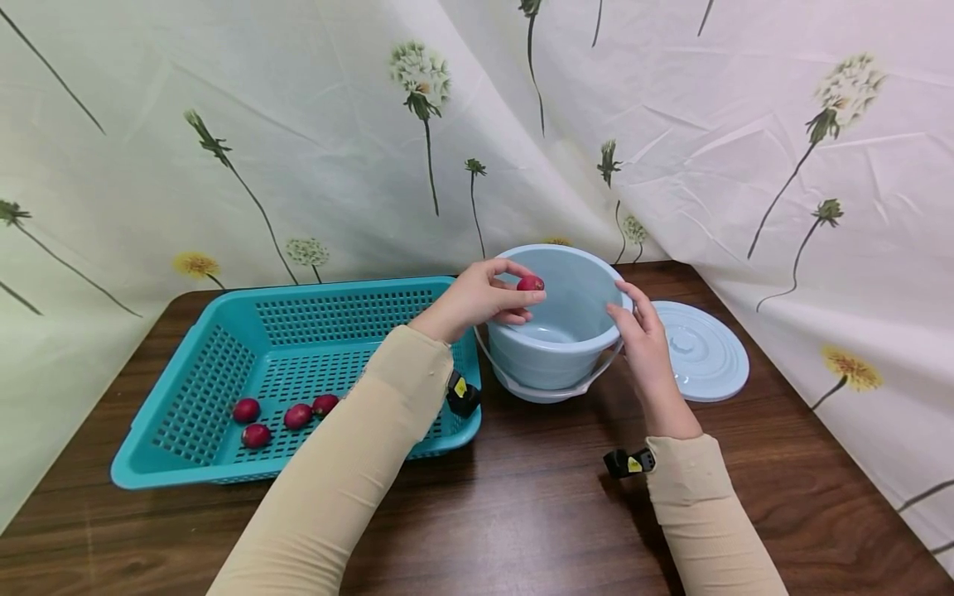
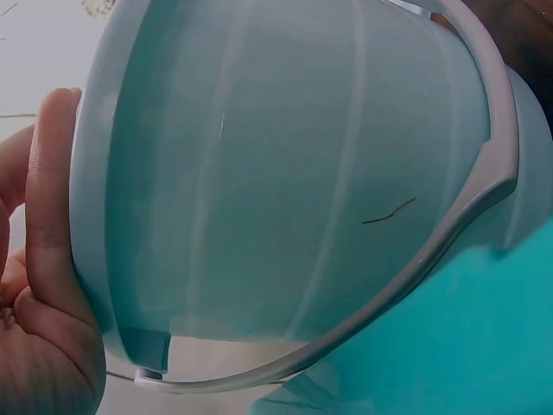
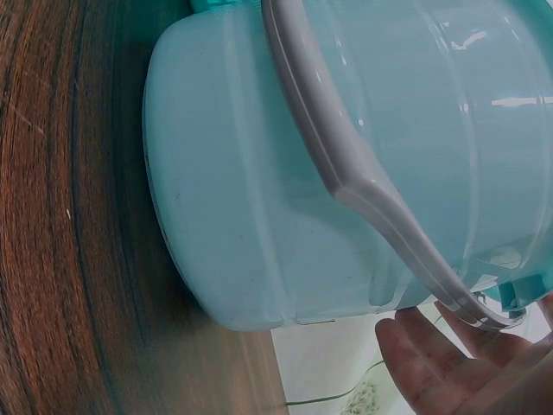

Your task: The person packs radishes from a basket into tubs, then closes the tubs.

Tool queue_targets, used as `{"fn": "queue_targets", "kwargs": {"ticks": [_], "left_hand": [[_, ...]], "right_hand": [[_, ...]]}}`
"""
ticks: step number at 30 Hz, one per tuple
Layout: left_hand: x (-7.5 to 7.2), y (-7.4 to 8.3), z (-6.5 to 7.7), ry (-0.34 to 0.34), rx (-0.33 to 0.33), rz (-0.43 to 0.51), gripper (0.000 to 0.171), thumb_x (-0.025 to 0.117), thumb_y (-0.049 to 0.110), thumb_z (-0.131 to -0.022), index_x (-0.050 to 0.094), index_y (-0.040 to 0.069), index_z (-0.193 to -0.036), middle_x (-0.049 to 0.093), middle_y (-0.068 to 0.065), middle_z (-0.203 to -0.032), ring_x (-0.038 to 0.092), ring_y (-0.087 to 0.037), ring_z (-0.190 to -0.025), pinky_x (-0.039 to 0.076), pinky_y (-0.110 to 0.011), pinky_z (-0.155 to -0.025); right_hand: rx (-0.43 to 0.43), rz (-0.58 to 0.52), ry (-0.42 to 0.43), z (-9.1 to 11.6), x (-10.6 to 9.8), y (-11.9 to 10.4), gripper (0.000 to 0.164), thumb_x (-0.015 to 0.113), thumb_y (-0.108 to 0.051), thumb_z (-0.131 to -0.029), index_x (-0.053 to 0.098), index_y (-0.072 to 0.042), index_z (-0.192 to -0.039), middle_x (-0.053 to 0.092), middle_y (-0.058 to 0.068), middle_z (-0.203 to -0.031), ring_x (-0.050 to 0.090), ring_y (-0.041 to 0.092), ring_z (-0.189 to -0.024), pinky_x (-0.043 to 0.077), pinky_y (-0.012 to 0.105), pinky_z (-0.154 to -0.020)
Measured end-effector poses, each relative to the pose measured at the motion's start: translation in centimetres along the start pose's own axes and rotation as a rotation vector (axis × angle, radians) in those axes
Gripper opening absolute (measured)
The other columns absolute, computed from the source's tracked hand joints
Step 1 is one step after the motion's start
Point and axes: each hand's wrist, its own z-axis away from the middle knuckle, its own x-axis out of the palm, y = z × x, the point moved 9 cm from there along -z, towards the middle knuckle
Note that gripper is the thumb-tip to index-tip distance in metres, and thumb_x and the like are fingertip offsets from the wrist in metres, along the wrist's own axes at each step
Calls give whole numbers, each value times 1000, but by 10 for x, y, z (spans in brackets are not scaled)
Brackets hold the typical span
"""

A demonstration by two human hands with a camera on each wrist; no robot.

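Observation:
My left hand [image 1: 486, 300] pinches a small red radish [image 1: 531, 284] between thumb and fingers, over the left side of the light blue bucket [image 1: 547, 364]. In the left wrist view the thumb side of that hand lies along the bucket rim [image 2: 91, 199]; the radish is hidden there. The right hand [image 1: 647, 356] holds the bucket's right rim, with the thumb at the inner side and fingers outside. Its fingers [image 3: 423, 354] show below the bucket handle [image 3: 346, 173] in the right wrist view. The bucket stands upright, and the visible part of its floor is bare.
Left of the bucket sits a teal perforated basket [image 1: 179, 476] holding several radishes [image 1: 298, 415], partly behind the left sleeve. A light blue lid [image 1: 704, 356] lies to the right of the bucket on the brown wooden table [image 1: 522, 513]. A flower-print cloth [image 1: 335, 124] hangs behind.

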Motion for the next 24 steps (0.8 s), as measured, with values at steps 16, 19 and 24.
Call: {"fn": "queue_targets", "kwargs": {"ticks": [16,19,24], "left_hand": [[3,3,1,-56,-19,-78,54,75,32,-89,55,12,-135,66,-16,-114,69,-34,-106,60,-28,-80],[3,3,1,-60,-20,-80,55,74,31,-90,55,11,-136,67,-15,-111,70,-33,-105,61,-26,-78],[3,3,0,-60,-7,-81,54,74,31,-90,55,10,-136,67,-14,-110,73,-19,-86,60,-32,-85]], "right_hand": [[7,-1,2,1,0,1,50,48,-26,-102,39,-20,-151,38,11,-154,47,27,-121,51,19,-76],[10,0,2,1,0,1,50,48,-27,-102,39,-20,-151,37,11,-155,47,27,-122,51,20,-77],[8,-6,1,1,0,1,50,48,-26,-102,39,-20,-151,36,10,-157,46,27,-123,51,20,-77]]}}
